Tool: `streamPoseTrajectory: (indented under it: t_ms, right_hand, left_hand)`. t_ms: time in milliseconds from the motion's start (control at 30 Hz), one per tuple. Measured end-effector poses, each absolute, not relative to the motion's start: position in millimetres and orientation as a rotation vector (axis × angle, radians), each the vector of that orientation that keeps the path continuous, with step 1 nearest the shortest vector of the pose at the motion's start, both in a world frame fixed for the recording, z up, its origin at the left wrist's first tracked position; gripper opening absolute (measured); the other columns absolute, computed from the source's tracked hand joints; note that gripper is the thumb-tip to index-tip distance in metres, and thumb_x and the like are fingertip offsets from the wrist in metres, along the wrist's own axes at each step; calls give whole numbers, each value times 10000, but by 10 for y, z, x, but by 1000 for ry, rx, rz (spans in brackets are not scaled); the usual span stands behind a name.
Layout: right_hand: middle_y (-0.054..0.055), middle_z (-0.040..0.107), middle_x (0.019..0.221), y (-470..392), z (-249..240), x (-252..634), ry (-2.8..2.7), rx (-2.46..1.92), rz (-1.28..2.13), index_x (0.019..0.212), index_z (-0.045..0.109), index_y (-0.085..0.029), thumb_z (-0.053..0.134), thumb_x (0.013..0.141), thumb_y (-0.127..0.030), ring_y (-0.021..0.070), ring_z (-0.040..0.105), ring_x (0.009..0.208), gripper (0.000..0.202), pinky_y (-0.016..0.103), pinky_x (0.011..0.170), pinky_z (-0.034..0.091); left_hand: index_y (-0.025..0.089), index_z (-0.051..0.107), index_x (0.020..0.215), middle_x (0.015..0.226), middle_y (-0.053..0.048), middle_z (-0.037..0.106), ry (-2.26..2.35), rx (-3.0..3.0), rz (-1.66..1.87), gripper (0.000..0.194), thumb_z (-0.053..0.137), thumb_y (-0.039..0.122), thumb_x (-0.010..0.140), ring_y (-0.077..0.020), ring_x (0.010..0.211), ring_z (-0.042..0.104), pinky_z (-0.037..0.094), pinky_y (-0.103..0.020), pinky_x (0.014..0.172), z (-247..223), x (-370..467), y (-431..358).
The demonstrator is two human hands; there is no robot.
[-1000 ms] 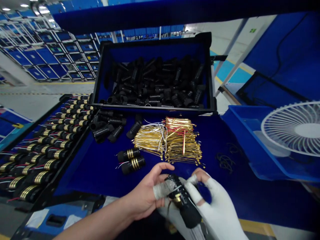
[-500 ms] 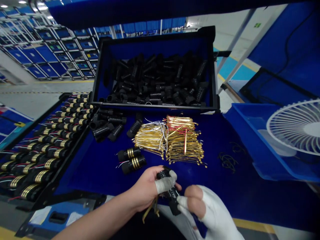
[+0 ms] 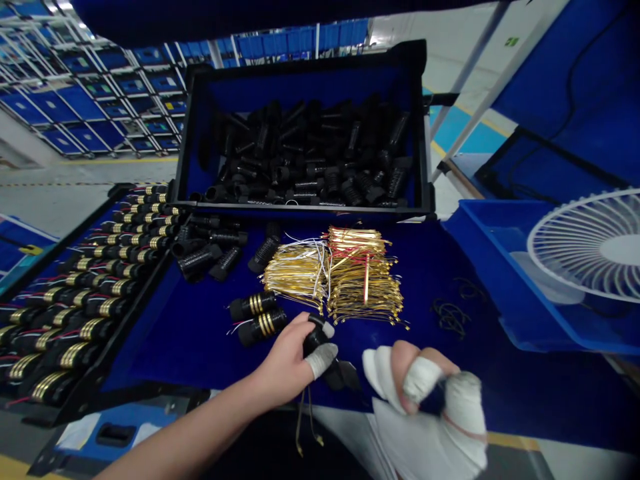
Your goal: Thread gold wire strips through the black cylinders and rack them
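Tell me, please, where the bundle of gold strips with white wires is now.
In the head view, the bundle with white wires lies near the middle of the blue table, left of the other gold strips and beyond the left hand.

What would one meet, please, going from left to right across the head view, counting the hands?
The tray of gold-banded parts, the pair of gold-banded cylinders on the blue surface, the left hand gripping a black part, the right hand, the white fan.
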State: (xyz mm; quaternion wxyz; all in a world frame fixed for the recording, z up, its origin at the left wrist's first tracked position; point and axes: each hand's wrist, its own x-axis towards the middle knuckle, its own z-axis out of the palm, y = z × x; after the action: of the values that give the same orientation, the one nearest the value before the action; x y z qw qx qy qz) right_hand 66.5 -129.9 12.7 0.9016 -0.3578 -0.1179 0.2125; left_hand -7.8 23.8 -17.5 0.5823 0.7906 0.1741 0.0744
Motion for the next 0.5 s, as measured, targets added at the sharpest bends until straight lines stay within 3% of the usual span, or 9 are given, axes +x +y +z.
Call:
streamPoseTrajectory:
  t_ms: [167, 367, 433, 500]
  right_hand:
    - [-45, 366, 505, -1158, -87, 664, -319, -724, 443, 642, 614, -220, 499, 954, -541, 117, 334, 455, 462, 309, 517, 316]
    - [-53, 373, 461, -933, 20, 716, -591, -882, 413, 675, 651, -236, 540, 945, -553, 122, 357, 440, 430, 295, 505, 328]
    - [-46, 428, 499, -947, 64, 793, -610, -957, 472, 718, 658, -231, 532, 972, -485, 120, 384, 447, 381, 282, 492, 330]
    - [-8, 563, 642, -1031, 78, 955, -740, -1229, 456, 840, 695, -233, 574, 965, -320, 143, 522, 567, 194, 286, 563, 410]
  left_hand:
    - [157, 655, 890, 931, -61, 588, 434, 1840, 158, 156, 608, 306, 882, -206, 899, 563, 437, -320, 821, -233, -52, 236]
    - [193, 617, 804, 907, -47, 593, 415, 1826, 205, 257, 432, 300, 946, -199, 894, 534, 423, -326, 846, -293, -45, 260]
    - [200, 638, 808, 910, -47, 612, 421, 1802, 208, 273, 449, 337, 949, -205, 915, 540, 429, -327, 859, -279, -58, 276]
    - [199, 658, 808, 886, -41, 626, 456, 1662, 159, 274, 527, 408, 930, -208, 929, 547, 437, -318, 852, -239, -77, 297]
